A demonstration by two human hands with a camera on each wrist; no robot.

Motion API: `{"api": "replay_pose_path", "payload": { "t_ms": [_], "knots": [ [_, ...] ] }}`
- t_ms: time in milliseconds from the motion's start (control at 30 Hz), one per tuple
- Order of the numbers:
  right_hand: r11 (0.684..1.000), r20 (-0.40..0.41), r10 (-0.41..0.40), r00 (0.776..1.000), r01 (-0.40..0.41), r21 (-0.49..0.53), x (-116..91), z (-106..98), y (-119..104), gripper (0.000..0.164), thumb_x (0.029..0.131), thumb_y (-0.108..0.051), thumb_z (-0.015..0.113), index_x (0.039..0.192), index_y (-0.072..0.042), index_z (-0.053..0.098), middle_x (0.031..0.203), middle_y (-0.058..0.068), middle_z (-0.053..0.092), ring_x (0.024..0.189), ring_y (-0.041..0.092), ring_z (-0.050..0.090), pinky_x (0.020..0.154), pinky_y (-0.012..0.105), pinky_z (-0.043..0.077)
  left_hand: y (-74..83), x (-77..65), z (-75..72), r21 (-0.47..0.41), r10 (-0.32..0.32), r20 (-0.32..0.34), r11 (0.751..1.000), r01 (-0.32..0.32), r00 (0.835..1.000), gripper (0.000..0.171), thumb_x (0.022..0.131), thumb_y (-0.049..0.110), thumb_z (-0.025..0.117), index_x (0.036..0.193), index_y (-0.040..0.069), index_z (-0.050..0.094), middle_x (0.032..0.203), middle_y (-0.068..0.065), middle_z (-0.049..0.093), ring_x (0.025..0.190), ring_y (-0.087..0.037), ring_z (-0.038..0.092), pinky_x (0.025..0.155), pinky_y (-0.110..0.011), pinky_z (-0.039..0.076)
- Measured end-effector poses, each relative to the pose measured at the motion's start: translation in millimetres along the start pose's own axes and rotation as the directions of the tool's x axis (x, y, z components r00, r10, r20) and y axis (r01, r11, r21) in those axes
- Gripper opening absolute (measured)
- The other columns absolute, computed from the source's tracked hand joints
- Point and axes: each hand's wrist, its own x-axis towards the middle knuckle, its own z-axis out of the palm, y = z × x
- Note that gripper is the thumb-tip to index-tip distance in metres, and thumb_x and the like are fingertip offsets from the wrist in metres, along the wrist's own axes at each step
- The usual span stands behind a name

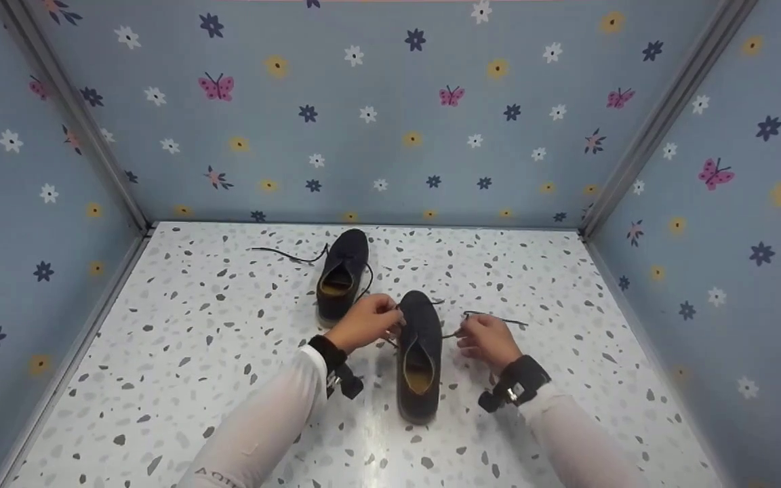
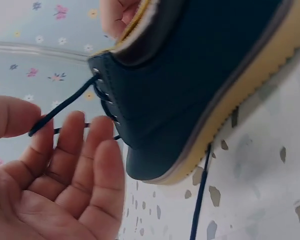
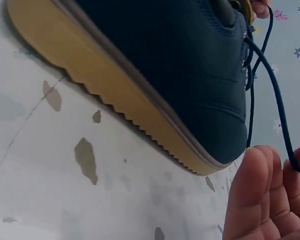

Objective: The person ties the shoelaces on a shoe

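A dark blue lace-up shoe stands upright on the floor, its toe pointing away from me. At its left side my left hand pinches a shoelace between thumb and forefinger, the other fingers loosely bent. My right hand, to the right of the shoe, pinches another length of shoelace. Both lengths run to the eyelets, as the wrist views show. The shoe's sole is yellowish with a toothed edge. Neither hand covers the shoe's opening.
A second dark shoe stands farther back on the left, with its loose lace trailing leftward. The speckled white floor is bounded by blue flowered panels at the back and both sides.
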Motion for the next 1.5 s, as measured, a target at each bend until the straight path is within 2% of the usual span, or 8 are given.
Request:
{"api": "replay_pose_path", "payload": {
  "t_ms": [267,433,600,867,1000,1200,1367,1500],
  "knots": [
    [0.989,-0.056,-0.026,0.998,0.033,0.142,0,-4,-16,0.014,0.089,-0.017,0.057,0.098,-0.007,0.057,0.091,0.006,0.069,0.073,0.014,0.066,0.062,0.028,0.055,6.6,4.2,-1.6,-0.071,0.023,-0.042,0.997,-0.026,0.999,0.016,0.094,0.013,0.058,0.102,-0.001,0.057,0.101,-0.026,0.07,0.099,-0.048,0.065,0.071,-0.036,0.058],
    [0.972,-0.04,-0.039,0.998,0.047,0.232,-4,-4,-30,0.014,0.092,-0.02,0.057,0.099,-0.008,0.056,0.09,0.004,0.066,0.073,0.014,0.063,0.06,0.027,0.052,11.3,7.7,-0.1,-0.081,0.004,-0.069,0.997,-0.01,0.998,0.015,0.091,0.012,0.059,0.101,0.002,0.061,0.092,-0.019,0.071,0.085,-0.033,0.069,0.07,-0.036,0.057],
    [0.946,-0.027,-0.101,0.995,0.105,0.307,-5,-6,-46,0.019,0.095,-0.024,0.056,0.098,-0.005,0.055,0.088,0.004,0.063,0.073,0.016,0.06,0.061,0.028,0.051,15.1,10.3,-1.5,-0.092,-0.007,-0.044,0.996,0.003,0.999,0.033,0.093,0.019,0.061,0.111,-0.008,0.06,0.087,-0.013,0.07,0.075,-0.016,0.066,0.079,-0.047,0.057],
    [0.91,0.054,-0.254,0.966,0.22,0.351,-4,-10,-70,0.015,0.095,-0.021,0.058,0.093,-0.006,0.053,0.086,0.004,0.06,0.069,0.015,0.057,0.06,0.028,0.048,18.7,13.3,-3.9,-0.095,-0.016,0.005,0.995,0.016,1.0,0.036,0.095,0.023,0.061,0.114,-0.008,0.059,0.087,-0.008,0.068,0.091,-0.034,0.067,0.089,-0.055,0.053],
    [0.914,0.094,-0.319,0.943,0.28,0.293,-4,-12,-84,0.019,0.094,-0.023,0.063,0.092,-0.006,0.055,0.084,0.004,0.061,0.068,0.014,0.058,0.06,0.027,0.049,19.8,16.4,-3.0,-0.098,-0.011,0.018,0.995,0.013,1.0,0.041,0.095,0.023,0.061,0.119,-0.009,0.057,0.088,-0.006,0.068,0.084,-0.023,0.068,0.093,-0.06,0.049],
    [0.925,0.191,-0.379,0.905,0.376,0.051,-13,-6,-116,0.024,0.093,-0.021,0.065,0.094,0.002,0.061,0.083,0.004,0.066,0.072,0.017,0.063,0.064,0.028,0.055,20.4,22.1,-0.8,-0.063,-0.01,0.015,0.998,0.011,1.0,0.037,0.095,0.022,0.061,0.117,-0.007,0.061,0.086,-0.006,0.067,0.077,-0.014,0.066,0.09,-0.058,0.051],
    [0.866,0.311,-0.431,0.847,0.485,-0.12,-28,8,-147,0.027,0.094,-0.013,0.063,0.101,0.013,0.062,0.083,0.011,0.066,0.077,0.039,0.063,0.07,0.041,0.057,21.3,26.2,1.5,0.051,0.016,0.048,0.999,-0.018,0.999,0.027,0.096,0.023,0.06,0.109,0.001,0.068,0.085,-0.008,0.069,0.076,-0.017,0.065,0.087,-0.056,0.053],
    [0.823,0.372,-0.434,0.82,0.529,-0.206,-22,17,-155,0.025,0.093,-0.014,0.064,0.1,0.01,0.066,0.077,0.001,0.065,0.078,0.044,0.061,0.071,0.048,0.056,24.5,27.0,3.3,0.126,0.028,0.097,0.991,-0.04,0.995,0.025,0.095,0.028,0.061,0.107,0.009,0.071,0.086,-0.009,0.07,0.077,-0.017,0.066,0.084,-0.056,0.053]
  ]
}}
